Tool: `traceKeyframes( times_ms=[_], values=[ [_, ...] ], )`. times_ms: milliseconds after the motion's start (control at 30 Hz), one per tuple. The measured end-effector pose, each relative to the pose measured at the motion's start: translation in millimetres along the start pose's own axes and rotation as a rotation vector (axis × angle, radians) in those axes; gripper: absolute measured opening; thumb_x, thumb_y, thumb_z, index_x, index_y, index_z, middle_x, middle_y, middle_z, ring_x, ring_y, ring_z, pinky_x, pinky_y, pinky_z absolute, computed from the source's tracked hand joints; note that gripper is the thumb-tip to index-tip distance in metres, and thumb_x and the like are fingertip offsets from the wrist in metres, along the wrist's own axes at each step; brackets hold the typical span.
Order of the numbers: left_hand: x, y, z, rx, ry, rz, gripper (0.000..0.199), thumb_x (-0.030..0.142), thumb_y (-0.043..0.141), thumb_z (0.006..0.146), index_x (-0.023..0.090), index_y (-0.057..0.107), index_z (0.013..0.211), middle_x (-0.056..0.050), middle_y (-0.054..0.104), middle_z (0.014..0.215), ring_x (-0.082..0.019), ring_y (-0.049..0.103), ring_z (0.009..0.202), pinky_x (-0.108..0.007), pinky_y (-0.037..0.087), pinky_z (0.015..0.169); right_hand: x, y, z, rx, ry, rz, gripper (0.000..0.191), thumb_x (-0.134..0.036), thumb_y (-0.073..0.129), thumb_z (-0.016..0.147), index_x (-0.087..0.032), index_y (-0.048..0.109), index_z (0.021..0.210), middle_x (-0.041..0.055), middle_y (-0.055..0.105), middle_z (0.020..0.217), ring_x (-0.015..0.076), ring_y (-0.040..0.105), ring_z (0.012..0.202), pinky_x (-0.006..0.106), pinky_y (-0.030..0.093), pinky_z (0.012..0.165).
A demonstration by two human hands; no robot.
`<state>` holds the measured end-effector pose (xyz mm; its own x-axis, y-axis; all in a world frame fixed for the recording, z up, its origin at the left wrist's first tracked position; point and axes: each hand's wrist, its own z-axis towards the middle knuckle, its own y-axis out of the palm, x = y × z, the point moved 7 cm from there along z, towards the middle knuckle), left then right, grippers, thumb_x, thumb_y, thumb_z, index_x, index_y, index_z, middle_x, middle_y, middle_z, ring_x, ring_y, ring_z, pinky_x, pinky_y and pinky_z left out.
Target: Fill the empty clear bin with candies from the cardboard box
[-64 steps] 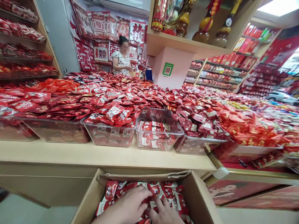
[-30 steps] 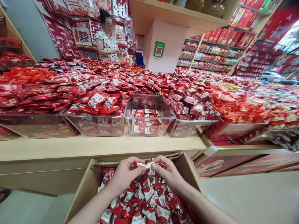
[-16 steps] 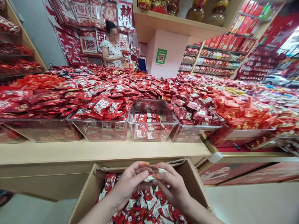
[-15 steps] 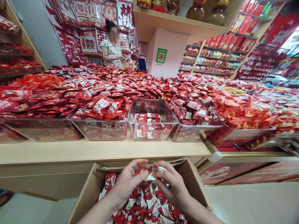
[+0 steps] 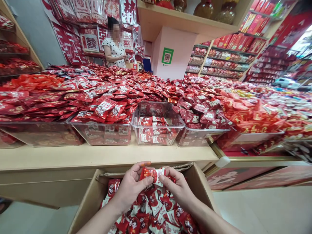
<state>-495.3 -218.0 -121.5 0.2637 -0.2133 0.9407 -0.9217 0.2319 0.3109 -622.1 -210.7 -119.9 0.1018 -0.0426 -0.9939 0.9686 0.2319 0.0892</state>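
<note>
A small red and white wrapped packet [image 5: 156,175] is stretched between my two hands, its printed face toward me. My left hand [image 5: 133,185] pinches its left end between thumb and fingers. At the packet's right end, my right hand [image 5: 179,187] grips it the same way. Both hands are over a cardboard box [image 5: 85,201] filled with similar red and white packets [image 5: 156,200]. Beyond the box, a clear plastic bin [image 5: 158,126] on the counter holds a low layer of packets in rows.
Clear bins heaped with red packets [image 5: 104,109] line the wooden counter [image 5: 97,157] on both sides. Maroon packets [image 5: 202,113] fill the bin to the right. A person [image 5: 114,47] stands behind the display. A white pillar [image 5: 170,58] supports an overhanging shelf [image 5: 190,21].
Both hands have closed on the packet's ends, and its printed face now shows flat between them. The view has shifted slightly.
</note>
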Motion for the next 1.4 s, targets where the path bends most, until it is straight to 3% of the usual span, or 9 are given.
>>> traceKeyframes(
  times_ms=[200, 333, 500, 633, 800, 933, 1100, 1267, 1400],
  values=[
    [6, -3.5, -2, 0.049, -0.073, -0.235, 0.024, 0.018, 0.064, 0.070, 0.023, 0.054, 0.091, 0.002, 0.068, 0.085, -0.011, 0.060, 0.072, -0.023, 0.047, 0.068, -4, 12, -10, -0.232, 0.011, -0.149, 0.025, -0.041, 0.043, 0.083, -0.018, 0.051, 0.078, 0.0004, 0.056, 0.072, 0.0106, 0.051, 0.060, 0.023, 0.041, 0.057],
    [11, -7.6, 0, 0.048, -0.051, -0.111, 0.020, 0.019, 0.065, 0.068, 0.019, 0.059, 0.087, 0.000, 0.065, 0.089, -0.010, 0.057, 0.068, -0.023, 0.046, 0.064, -10, 26, -23, -0.473, -0.051, -0.290, 0.033, -0.037, 0.062, 0.070, -0.020, 0.054, 0.097, 0.0024, 0.059, 0.093, 0.0175, 0.053, 0.086, 0.027, 0.040, 0.077],
    [-7, 4.0, -3, -0.108, -0.017, 0.301, 0.055, 0.015, 0.064, 0.065, 0.025, 0.043, 0.115, 0.003, 0.057, 0.082, -0.013, 0.056, 0.074, -0.026, 0.045, 0.069, 7, 7, -9, -0.184, 0.007, -0.087, 0.034, -0.038, 0.058, 0.074, -0.020, 0.049, 0.101, 0.0029, 0.057, 0.087, 0.0144, 0.053, 0.077, 0.025, 0.042, 0.067],
    [-18, 10.2, -6, -0.158, 0.026, 0.546, 0.065, 0.010, 0.059, 0.065, 0.030, 0.034, 0.122, 0.005, 0.052, 0.077, -0.012, 0.053, 0.070, -0.027, 0.044, 0.069, 17, 3, -2, -0.129, 0.048, -0.190, 0.021, -0.036, 0.059, 0.073, -0.016, 0.055, 0.078, -0.0001, 0.053, 0.068, 0.0112, 0.048, 0.062, 0.022, 0.038, 0.056],
    [-21, 8.5, -4, -0.176, -0.045, 0.400, 0.056, 0.009, 0.057, 0.066, 0.025, 0.038, 0.117, 0.002, 0.053, 0.086, -0.012, 0.053, 0.074, -0.027, 0.043, 0.070, 6, -4, -4, -0.033, -0.031, -0.397, 0.024, -0.037, 0.051, 0.078, -0.016, 0.051, 0.066, -0.0012, 0.049, 0.061, 0.0099, 0.042, 0.058, 0.022, 0.034, 0.056],
    [-11, 5.4, 0, -0.161, -0.043, 0.217, 0.052, 0.014, 0.061, 0.068, 0.024, 0.039, 0.114, 0.006, 0.057, 0.071, -0.010, 0.053, 0.067, -0.025, 0.041, 0.067, 11, -6, -3, 0.007, 0.050, -0.106, 0.033, -0.047, 0.054, 0.074, -0.016, 0.047, 0.065, -0.0030, 0.045, 0.057, 0.0083, 0.038, 0.052, 0.021, 0.031, 0.051],
    [-3, 10.4, -3, -0.211, -0.035, 0.131, 0.041, 0.021, 0.060, 0.072, 0.026, 0.044, 0.110, -0.001, 0.065, 0.094, -0.015, 0.059, 0.088, -0.028, 0.042, 0.079, 21, -16, 1, 0.127, 0.197, 0.196, 0.037, -0.050, 0.059, 0.069, -0.016, 0.046, 0.064, -0.0018, 0.052, 0.055, 0.0071, 0.042, 0.045, 0.021, 0.032, 0.047],
    [1, 5.2, -3, -0.171, 0.012, 0.189, 0.020, 0.023, 0.058, 0.074, 0.020, 0.056, 0.094, -0.003, 0.068, 0.089, -0.016, 0.059, 0.086, -0.027, 0.043, 0.078, 18, -10, 1, -0.002, 0.197, 0.244, 0.034, -0.041, 0.068, 0.064, -0.018, 0.049, 0.080, -0.0016, 0.056, 0.067, 0.0084, 0.049, 0.053, 0.020, 0.035, 0.049],
    [3, -1.0, -1, -0.175, 0.025, 0.151, 0.031, 0.028, 0.055, 0.077, 0.021, 0.048, 0.106, 0.001, 0.065, 0.072, -0.013, 0.058, 0.067, -0.025, 0.043, 0.063, -3, -8, 0, -0.067, 0.142, 0.110, 0.028, -0.036, 0.067, 0.067, -0.018, 0.047, 0.076, -0.0023, 0.054, 0.067, 0.0090, 0.049, 0.059, 0.021, 0.037, 0.055]
  ],
)
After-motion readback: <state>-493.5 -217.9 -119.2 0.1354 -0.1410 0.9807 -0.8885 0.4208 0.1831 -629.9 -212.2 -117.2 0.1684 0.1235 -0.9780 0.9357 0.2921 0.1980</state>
